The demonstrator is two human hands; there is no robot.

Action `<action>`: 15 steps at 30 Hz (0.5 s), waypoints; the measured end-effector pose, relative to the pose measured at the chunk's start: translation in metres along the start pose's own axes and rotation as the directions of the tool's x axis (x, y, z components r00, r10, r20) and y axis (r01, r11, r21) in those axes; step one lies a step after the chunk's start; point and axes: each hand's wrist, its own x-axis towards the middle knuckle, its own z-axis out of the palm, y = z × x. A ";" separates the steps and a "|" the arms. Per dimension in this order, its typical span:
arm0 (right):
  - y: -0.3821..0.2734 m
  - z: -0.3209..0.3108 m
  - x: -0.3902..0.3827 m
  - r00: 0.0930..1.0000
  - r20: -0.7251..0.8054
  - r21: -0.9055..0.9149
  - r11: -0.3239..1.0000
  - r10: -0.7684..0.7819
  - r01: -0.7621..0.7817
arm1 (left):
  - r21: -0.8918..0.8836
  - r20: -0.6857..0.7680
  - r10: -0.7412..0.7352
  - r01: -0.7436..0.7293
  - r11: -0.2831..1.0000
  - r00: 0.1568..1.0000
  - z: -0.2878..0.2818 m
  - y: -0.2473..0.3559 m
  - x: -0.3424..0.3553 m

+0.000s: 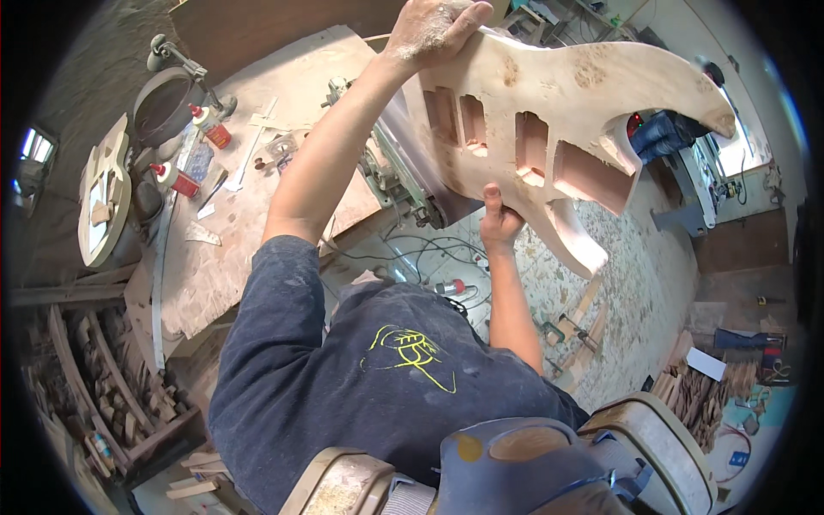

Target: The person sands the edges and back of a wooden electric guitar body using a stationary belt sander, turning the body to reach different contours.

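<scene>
An unfinished pale wooden guitar body [584, 103] with several routed cavities is held up at the upper right, its carved horns toward the right. My dusty left hand [433, 30] is closed on its upper left edge. My right hand [502, 223] grips the lower edge, thumb on the face and other fingers mostly hidden behind. Beside and behind the body's left end is a belt sanding machine [416, 180].
A dusty workbench [189, 283] at the left bears a lamp [159, 53] and glue bottles [210, 127]. Another guitar body [105, 193] stands far left. Cords [399, 253] and a power tool [452, 288] lie on the floor. Wood offcuts [112, 386] fill the lower left.
</scene>
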 end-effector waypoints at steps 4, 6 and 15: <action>-0.024 0.003 0.014 0.999 0.015 0.140 0.990 0.034 -0.036 | -0.347 0.228 -0.507 0.556 0.755 0.831 0.001 0.000 -0.014; -0.043 0.013 0.030 0.997 -0.067 0.215 0.976 -0.026 0.040 | -0.346 0.111 -0.537 0.539 0.768 0.836 0.003 0.008 -0.027; -0.083 -0.003 0.096 0.974 -0.112 0.451 0.884 0.196 -0.126 | -0.467 0.210 -0.978 0.877 -0.110 -0.011 -0.049 0.116 -0.109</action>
